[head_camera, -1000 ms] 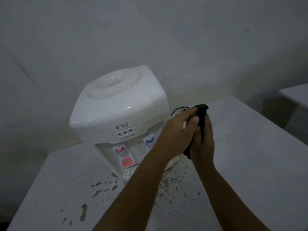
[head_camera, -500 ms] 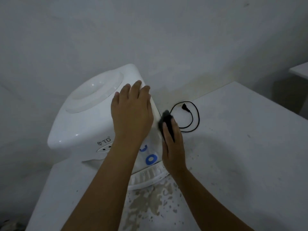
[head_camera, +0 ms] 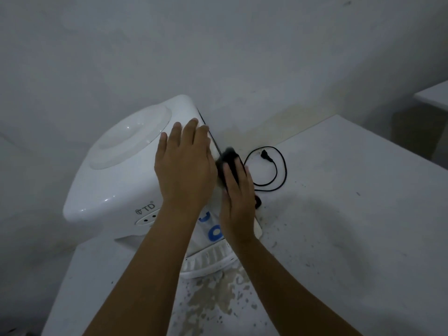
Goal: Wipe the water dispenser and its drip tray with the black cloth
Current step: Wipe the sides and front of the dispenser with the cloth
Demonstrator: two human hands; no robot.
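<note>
A white tabletop water dispenser (head_camera: 116,170) stands on a white table (head_camera: 351,226) against the wall. My left hand (head_camera: 185,166) lies flat on its top right corner, fingers spread. My right hand (head_camera: 238,204) presses the bunched black cloth (head_camera: 228,157) against the dispenser's right side wall. The ribbed white drip tray (head_camera: 208,261) shows at the dispenser's foot, partly hidden by my forearms. A blue tap button (head_camera: 214,232) peeks out between my wrists.
The dispenser's black power cord (head_camera: 276,166) lies looped on the table just right of my right hand, plug unplugged. Brownish stains and specks (head_camera: 218,301) cover the table in front of the tray. Another white table corner (head_camera: 434,94) sits at far right.
Both hands held the cloth in front of the dispenser; now the left hand rests on the top and the right wipes the right side with the cloth. The view shifted left.
</note>
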